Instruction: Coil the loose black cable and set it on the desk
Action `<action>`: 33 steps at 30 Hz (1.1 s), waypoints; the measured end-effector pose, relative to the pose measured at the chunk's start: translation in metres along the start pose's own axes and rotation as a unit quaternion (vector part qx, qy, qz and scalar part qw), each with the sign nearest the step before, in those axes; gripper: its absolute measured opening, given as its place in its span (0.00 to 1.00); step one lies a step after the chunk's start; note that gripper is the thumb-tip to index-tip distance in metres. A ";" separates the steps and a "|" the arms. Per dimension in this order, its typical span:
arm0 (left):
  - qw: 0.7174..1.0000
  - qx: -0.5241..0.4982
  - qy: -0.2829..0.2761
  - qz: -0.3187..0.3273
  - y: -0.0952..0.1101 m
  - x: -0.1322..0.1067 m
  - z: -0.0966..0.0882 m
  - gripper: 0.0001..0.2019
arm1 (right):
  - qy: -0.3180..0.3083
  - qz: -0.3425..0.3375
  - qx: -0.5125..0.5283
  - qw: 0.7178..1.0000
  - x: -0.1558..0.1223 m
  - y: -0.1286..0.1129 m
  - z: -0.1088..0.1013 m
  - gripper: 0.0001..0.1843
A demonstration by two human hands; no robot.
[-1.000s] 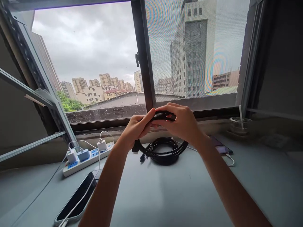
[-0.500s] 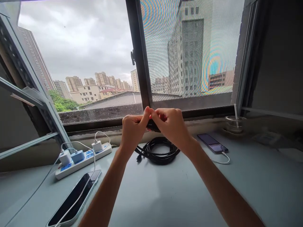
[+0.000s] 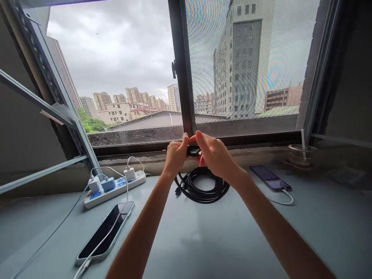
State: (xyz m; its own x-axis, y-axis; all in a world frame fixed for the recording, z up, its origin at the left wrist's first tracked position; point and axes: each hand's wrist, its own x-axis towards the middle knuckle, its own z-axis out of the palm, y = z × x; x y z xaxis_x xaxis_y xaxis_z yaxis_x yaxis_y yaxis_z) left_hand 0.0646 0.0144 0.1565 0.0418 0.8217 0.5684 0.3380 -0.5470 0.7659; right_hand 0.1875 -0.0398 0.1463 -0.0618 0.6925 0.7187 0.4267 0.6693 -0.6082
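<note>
Above the table, my left hand [image 3: 176, 157] is closed on a black cable plug [image 3: 193, 151], thumb on top. A bit of metal shows at the plug's right end. My right hand [image 3: 216, 155] is right beside that end, its thumb raised and apart from the fingers. Some of its fingers are hidden behind the palm, and whether they touch the plug I cannot tell. Under both hands a coiled black cable [image 3: 200, 197] lies on the table, partly covered by my right wrist. The cable's other plug [image 3: 178, 191] rests at the coil's left side.
A white power strip [image 3: 116, 190] with chargers stands at the left. In front of it lies a large phone [image 3: 106, 232] with a white cable across it. At the right are another phone [image 3: 270, 178], plugged in, and a clear cup [image 3: 301, 157] with a straw. A window runs behind.
My right thumb has lifted away from my left thumb, and the right hand has opened somewhat, exposing the plug. The whole view has shifted, so the scene sits further right.
</note>
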 end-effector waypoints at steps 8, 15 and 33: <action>0.958 -0.179 -0.161 -0.153 -0.004 0.000 -0.008 0.28 | -0.032 -0.157 -0.175 0.971 0.001 0.001 -0.014 0.08; 0.940 -0.206 -0.221 -0.157 -0.003 -0.004 0.005 0.28 | 0.034 -0.140 -0.221 0.965 0.009 0.019 -0.026 0.05; 0.969 -0.030 -0.246 0.012 -0.012 0.001 -0.008 0.29 | 0.219 -0.227 -0.114 0.942 0.000 -0.012 -0.026 0.03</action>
State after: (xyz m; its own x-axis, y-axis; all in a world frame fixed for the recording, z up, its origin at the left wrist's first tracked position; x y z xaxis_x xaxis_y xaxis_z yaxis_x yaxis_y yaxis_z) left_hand 0.0533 0.0206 0.1509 0.4974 0.7776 0.3847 0.2764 -0.5624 0.7793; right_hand 0.2060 -0.0545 0.1622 0.0722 0.1385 0.9877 0.6311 0.7605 -0.1528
